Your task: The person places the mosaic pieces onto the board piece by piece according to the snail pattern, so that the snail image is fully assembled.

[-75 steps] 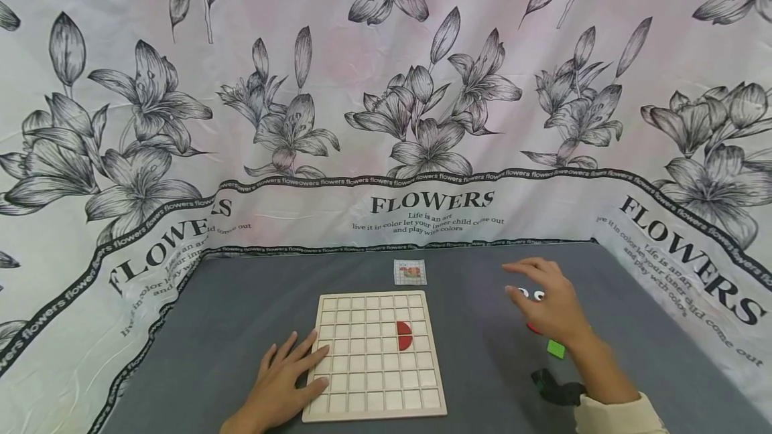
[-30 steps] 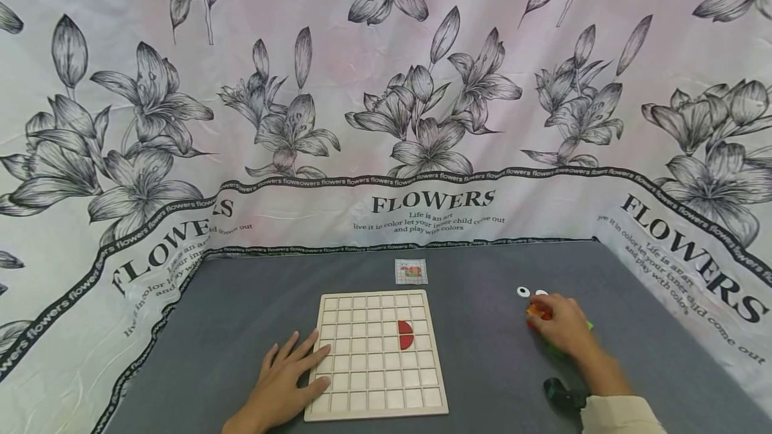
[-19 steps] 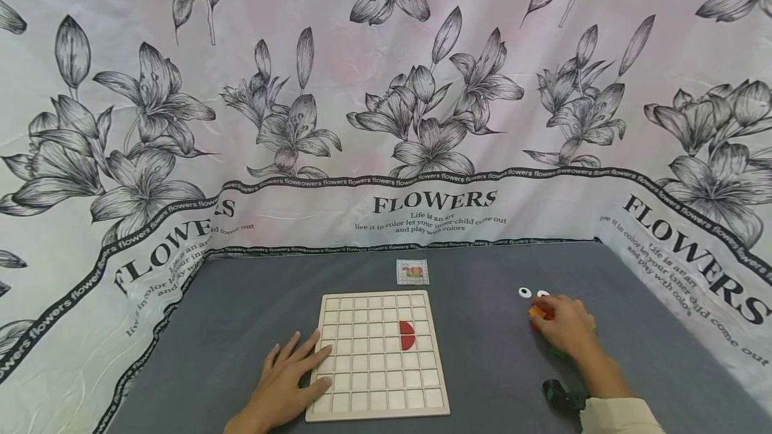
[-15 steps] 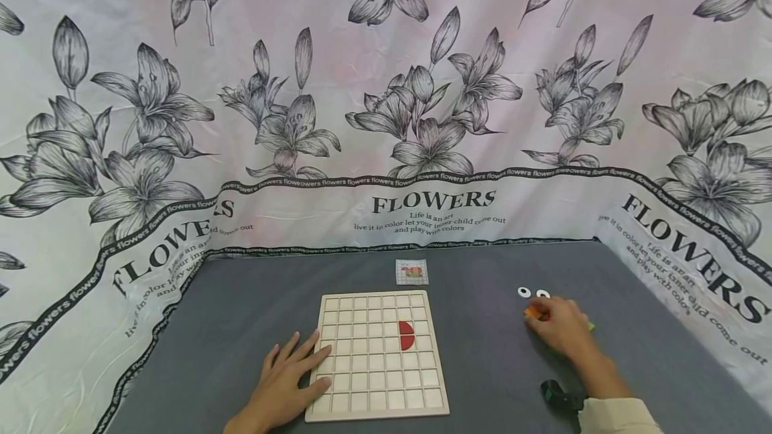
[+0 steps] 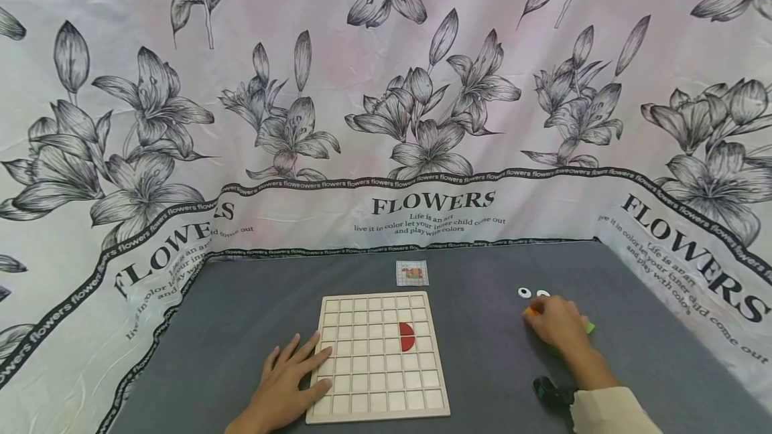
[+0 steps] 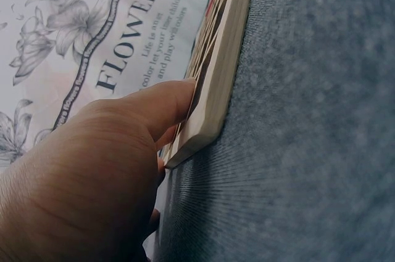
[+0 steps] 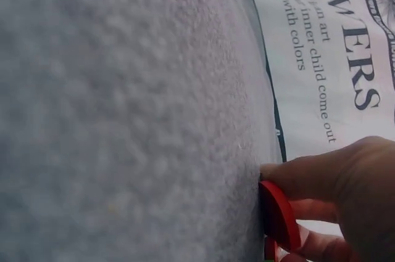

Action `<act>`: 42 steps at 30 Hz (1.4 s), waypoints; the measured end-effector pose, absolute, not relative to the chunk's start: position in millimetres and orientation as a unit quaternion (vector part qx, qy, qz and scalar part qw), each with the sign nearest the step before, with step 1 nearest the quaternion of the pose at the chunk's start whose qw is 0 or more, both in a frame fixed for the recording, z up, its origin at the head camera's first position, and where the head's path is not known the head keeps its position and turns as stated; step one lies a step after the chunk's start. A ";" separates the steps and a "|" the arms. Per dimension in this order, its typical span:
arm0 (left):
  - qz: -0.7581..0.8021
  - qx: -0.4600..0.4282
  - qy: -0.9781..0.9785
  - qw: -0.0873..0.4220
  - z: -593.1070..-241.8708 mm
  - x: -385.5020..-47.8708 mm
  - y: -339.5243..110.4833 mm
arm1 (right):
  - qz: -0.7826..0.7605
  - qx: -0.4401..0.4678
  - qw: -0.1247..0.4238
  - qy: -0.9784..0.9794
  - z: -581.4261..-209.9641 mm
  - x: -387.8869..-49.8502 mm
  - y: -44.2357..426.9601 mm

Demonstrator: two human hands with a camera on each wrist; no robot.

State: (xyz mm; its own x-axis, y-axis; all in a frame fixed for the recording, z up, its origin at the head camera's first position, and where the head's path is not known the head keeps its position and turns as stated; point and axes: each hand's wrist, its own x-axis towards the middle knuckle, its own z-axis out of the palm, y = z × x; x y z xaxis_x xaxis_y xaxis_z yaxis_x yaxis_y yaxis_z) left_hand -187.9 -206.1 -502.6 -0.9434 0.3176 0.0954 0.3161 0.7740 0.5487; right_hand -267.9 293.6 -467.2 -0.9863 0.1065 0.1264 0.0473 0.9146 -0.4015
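My left hand (image 5: 280, 384) rests on the left edge of a wooden grid board (image 5: 378, 415), fingers spread. In the left wrist view, the thumb of that hand (image 6: 92, 176) lies on the rim of the board (image 6: 216, 89). Two red quarter-round pieces (image 5: 407, 343) sit in adjoining cells, right of the board's middle. Low over the cloth at right, my right hand (image 5: 561, 327) has its fingertips by an orange piece (image 5: 531, 311). The right wrist view shows this hand (image 7: 364, 194) pinching a red curved piece (image 7: 281, 216); its fingers partly hide the pieces beneath.
Two white discs with dark centres (image 5: 525, 293) lie just beyond the right hand. A green piece (image 5: 590, 328) shows beside it. A small picture card (image 5: 412, 273) lies behind the board. Flower-printed fabric (image 5: 434, 220) rises behind the grey cloth. A dark wrist device (image 5: 550, 392) hangs below the right wrist.
My right hand has lowered from above the loose pieces and curled its fingers among them; the orange piece has shifted slightly left. My left hand stays on the board.
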 end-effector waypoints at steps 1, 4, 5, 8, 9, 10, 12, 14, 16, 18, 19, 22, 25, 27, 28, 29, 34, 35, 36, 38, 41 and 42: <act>0.292 0.169 0.942 0.002 -502.4 -188.0 -206.0 | 0.203 -0.046 0.064 -0.976 -466.0 -269.3 293.5; 0.293 0.169 0.941 0.005 -501.8 -188.1 -205.7 | 0.199 -0.047 0.047 -0.978 -464.7 -271.8 293.8; 0.292 0.169 0.941 0.006 -501.6 -188.2 -205.7 | 0.197 -0.041 0.047 -0.979 -465.2 -271.9 294.2; 0.293 0.170 0.941 0.008 -501.0 -188.1 -205.7 | 0.191 -0.009 0.057 -0.980 -467.5 -270.3 295.2; 0.293 0.170 0.941 0.008 -500.6 -188.0 -205.6 | 0.190 0.002 0.062 -0.980 -468.2 -269.7 295.5; 0.293 0.170 0.941 0.007 -500.4 -188.0 -205.5 | 0.190 0.014 0.068 -0.979 -468.7 -269.2 295.7; 0.295 0.171 0.940 0.004 -499.8 -187.7 -205.1 | 0.190 0.025 0.074 -0.979 -468.8 -268.7 295.6; 0.296 0.171 0.940 0.001 -499.5 -187.5 -204.8 | 0.190 0.022 0.072 -0.979 -467.6 -269.1 294.7; 0.296 0.170 0.940 0.000 -499.4 -187.5 -204.9 | 0.190 0.009 0.059 -0.980 -465.3 -270.4 293.4; 0.296 0.169 0.940 0.000 -499.3 -187.4 -205.0 | 0.191 -0.003 0.040 -0.981 -462.3 -272.2 291.7; 0.296 0.168 0.940 0.001 -499.3 -187.4 -205.2 | 0.191 -0.006 0.033 -0.981 -461.2 -273.2 290.9; 0.295 0.168 0.941 0.005 -499.3 -187.8 -205.7 | 0.190 -0.002 0.023 -0.982 -459.7 -274.9 289.0; 0.297 0.171 0.939 0.006 -499.2 -188.4 -205.9 | 0.189 0.016 0.042 -0.981 -462.9 -274.3 287.6; 0.300 0.173 0.938 0.005 -498.9 -188.7 -206.0 | 0.195 0.030 0.072 -0.978 -466.0 -272.8 286.0; 0.300 0.173 0.938 0.005 -498.8 -188.8 -205.9 | 0.200 0.040 0.093 -0.974 -467.4 -272.0 285.3; 0.300 0.173 0.938 0.004 -498.8 -188.8 -205.9 | 0.205 0.052 0.117 -0.970 -468.4 -271.3 284.3; 0.295 0.173 0.940 0.001 -498.8 -188.3 -206.2 | 0.241 0.133 0.229 -0.934 -467.8 -268.8 275.0; 0.294 0.173 0.940 0.001 -498.7 -188.3 -206.1 | 0.249 0.147 0.244 -0.925 -466.3 -268.1 272.1; 0.294 0.173 0.940 0.001 -498.7 -188.3 -206.0 | 0.258 0.161 0.256 -0.918 -464.2 -267.3 268.7; 0.293 0.172 0.940 0.003 -499.0 -188.5 -205.8 | 0.271 0.180 0.273 -0.905 -458.7 -265.1 260.6; 0.292 0.168 0.942 0.006 -499.5 -188.6 -205.3 | 0.286 0.200 0.289 -0.891 -448.4 -262.1 246.8; 0.291 0.168 0.942 0.005 -499.8 -188.7 -205.2 | 0.290 0.207 0.294 -0.887 -444.9 -261.1 242.0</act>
